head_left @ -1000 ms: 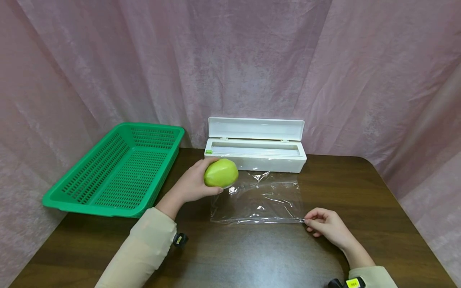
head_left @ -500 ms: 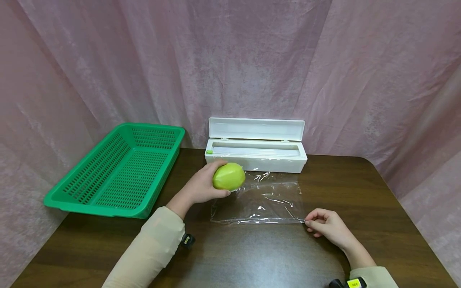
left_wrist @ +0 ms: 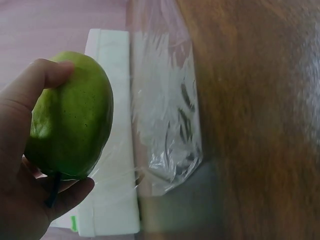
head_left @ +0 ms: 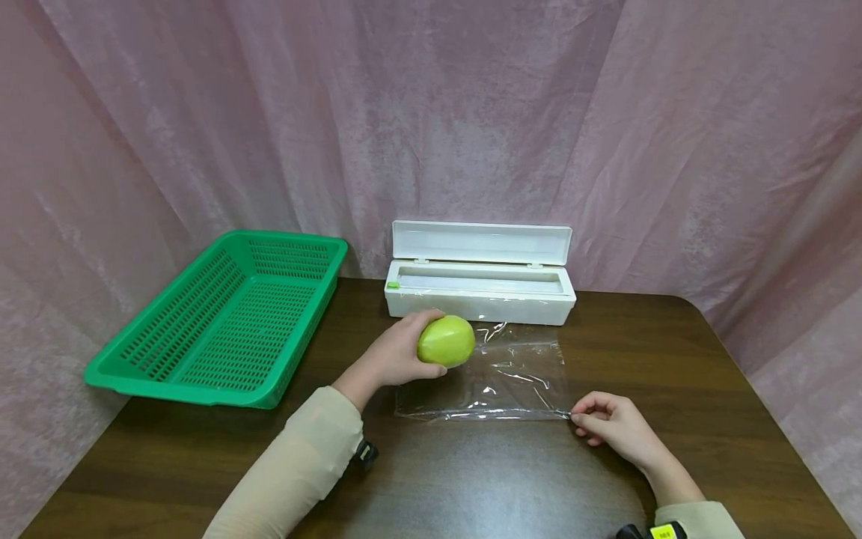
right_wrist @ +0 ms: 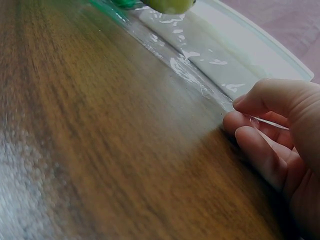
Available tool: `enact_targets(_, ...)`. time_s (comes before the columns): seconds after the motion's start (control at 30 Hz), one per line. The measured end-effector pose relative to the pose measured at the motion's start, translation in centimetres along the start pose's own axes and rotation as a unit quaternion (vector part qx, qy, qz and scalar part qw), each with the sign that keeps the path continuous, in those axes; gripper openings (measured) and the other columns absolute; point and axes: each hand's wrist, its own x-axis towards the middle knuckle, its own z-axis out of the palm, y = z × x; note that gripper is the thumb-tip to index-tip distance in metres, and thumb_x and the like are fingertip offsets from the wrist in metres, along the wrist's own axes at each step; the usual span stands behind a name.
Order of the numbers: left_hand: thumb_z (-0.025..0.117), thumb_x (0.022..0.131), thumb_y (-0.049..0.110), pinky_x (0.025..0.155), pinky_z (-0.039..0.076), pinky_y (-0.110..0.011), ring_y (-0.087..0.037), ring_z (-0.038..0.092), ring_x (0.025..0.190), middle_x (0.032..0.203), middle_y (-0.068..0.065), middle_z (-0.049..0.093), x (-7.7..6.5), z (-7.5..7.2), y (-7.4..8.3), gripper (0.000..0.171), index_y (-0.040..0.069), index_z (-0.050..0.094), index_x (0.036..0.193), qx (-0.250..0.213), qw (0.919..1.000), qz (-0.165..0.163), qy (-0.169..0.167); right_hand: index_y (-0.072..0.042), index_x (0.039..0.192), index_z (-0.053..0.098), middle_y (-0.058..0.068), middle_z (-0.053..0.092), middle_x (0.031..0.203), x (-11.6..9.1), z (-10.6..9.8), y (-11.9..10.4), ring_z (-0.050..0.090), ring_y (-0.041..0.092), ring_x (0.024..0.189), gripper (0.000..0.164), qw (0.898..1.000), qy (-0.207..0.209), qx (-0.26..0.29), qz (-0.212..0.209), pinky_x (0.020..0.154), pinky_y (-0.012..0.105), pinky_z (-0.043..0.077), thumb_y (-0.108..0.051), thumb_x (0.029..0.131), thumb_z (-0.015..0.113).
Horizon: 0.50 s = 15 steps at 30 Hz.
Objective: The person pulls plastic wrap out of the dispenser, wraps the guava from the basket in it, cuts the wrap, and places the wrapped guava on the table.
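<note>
My left hand [head_left: 393, 358] grips a green mango [head_left: 446, 340] above the left part of a clear plastic wrap sheet [head_left: 501, 385]. In the left wrist view the mango [left_wrist: 82, 120] is oval, with a dark stem at its lower end, and fingers lie around its side. The wrap runs forward from a white wrap box [head_left: 478, 305], whose lid is raised. My right hand [head_left: 616, 428] pinches the wrap's near right corner between thumb and fingertips, low over the table. In the right wrist view the wrap [right_wrist: 187, 70] stretches away from that pinch.
A green perforated basket [head_left: 269, 389] stands on the left of the brown wooden table [head_left: 485, 479]. A pink curtain [head_left: 471, 112] hangs behind the table. A small green piece [head_left: 393, 285] sits at the box's left end.
My left hand has carried the mango to the right and slightly nearer, farther over the wrap. The right hand keeps its pinch on the corner and has hardly moved.
</note>
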Motion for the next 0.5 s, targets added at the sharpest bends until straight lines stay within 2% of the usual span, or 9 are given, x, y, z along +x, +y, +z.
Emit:
enact_targets(0.17,0.082,0.068,0.035,0.091,0.046,-0.041,-0.020,0.053,0.109,0.134,-0.004,0.049,0.5,0.8,0.1,0.085,0.020,0.040,0.139,0.004,0.9998,0.016,-0.007,0.011,0.096,0.060,-0.004,0.067,0.073,0.0,0.0,0.0,0.063,0.004,0.066,0.020,1.000,0.000,0.000,-0.002,0.055,0.028,0.054,-0.008,0.089,0.063)
enact_targets(0.5,0.082,0.068,0.036,0.088,0.046,-0.040,-0.020,0.055,0.105,0.130,-0.005,0.051,1.2,2.2,0.6,0.086,0.020,0.038,0.140,0.003,0.9994,0.026,-0.021,0.010,0.098,0.060,-0.003,0.067,0.074,0.0,-0.1,0.1,0.063,0.005,0.067,0.021,1.000,0.002,-0.005,0.010,0.056,0.029,0.054,-0.009,0.090,0.063)
